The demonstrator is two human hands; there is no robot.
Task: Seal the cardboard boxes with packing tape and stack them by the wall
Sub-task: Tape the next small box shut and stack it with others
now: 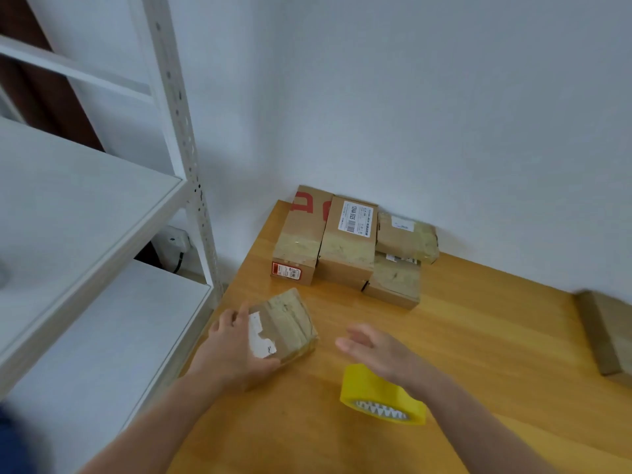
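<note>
A small taped cardboard box with a torn white label lies near the left edge of the wooden table. My left hand grips its near left side, thumb under the front corner. To the right of the box, my right hand hovers with fingers straight, holding nothing, just above a yellow roll of packing tape that lies on the table. Several taped boxes sit grouped against the white wall at the table's far side.
A white metal shelving unit stands along the table's left side. Another brown cardboard box lies at the right edge of view. A wall socket with a cable shows behind the shelf post.
</note>
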